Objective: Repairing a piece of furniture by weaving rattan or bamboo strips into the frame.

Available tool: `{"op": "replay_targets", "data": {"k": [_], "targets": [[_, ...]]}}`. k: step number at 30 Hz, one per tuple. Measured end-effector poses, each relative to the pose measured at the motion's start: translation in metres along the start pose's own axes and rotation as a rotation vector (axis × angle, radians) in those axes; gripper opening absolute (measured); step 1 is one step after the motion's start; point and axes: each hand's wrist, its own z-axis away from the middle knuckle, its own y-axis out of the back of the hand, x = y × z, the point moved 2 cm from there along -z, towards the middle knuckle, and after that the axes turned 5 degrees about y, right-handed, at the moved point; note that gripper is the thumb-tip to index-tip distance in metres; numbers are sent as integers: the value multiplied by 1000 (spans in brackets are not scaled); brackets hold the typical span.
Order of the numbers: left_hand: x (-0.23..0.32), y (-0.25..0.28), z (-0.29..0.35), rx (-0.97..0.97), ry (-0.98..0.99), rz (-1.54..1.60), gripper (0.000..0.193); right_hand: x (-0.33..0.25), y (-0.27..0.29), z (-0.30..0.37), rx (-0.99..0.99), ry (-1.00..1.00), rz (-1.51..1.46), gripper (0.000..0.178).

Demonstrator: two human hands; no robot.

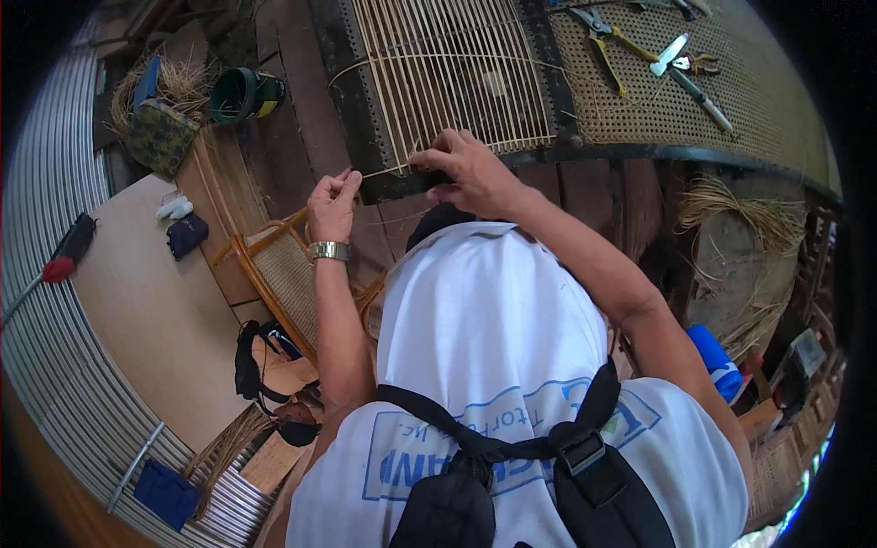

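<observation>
A dark wooden frame [352,114] with rows of small holes along its edges lies ahead of me, strung with many parallel pale cane strands [438,68]. My left hand [332,205], wearing a metal watch, pinches the end of a cane strip [384,171] at the frame's near left corner. The strip runs rightward to my right hand [475,173], whose bent fingers close on it at the near edge of the strung strands. The right fingertips are partly hidden. One thin strand [402,57] crosses the others sideways farther up.
A woven cane panel [630,119] at the right bears yellow-handled pliers [603,50], a knife [703,105] and smaller pliers [696,64]. A green bucket [239,96] and cane scraps [187,82] sit far left. A cane-seated chair [283,269] stands left; loose cane [740,215] hangs right.
</observation>
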Motion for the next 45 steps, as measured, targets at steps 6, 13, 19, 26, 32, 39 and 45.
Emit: {"op": "replay_targets", "data": {"k": [6, 13, 19, 26, 32, 39, 45], "targets": [[123, 84, 26, -393, -37, -547, 18, -3, 23, -31, 60, 12, -235, 38], [257, 127, 87, -116, -720, -1062, 12, -7, -14, -93, -437, 80, -363, 25], [196, 168, 57, 516, -1170, -948, 22, -49, 29, -95, -414, 150, -862, 23], [43, 34, 38, 374, -945, -942, 17, -78, 47, -94, -304, 183, -741, 25], [25, -13, 42, 286, -72, 319, 18, -66, 50, -94, -227, 153, -583, 26], [30, -32, 47, 321, -287, 87, 24, -62, 56, -79, -201, 85, -583, 29], [52, -43, 60, 375, -398, -156, 20, -60, 56, -68, -146, 114, -618, 25]]}}
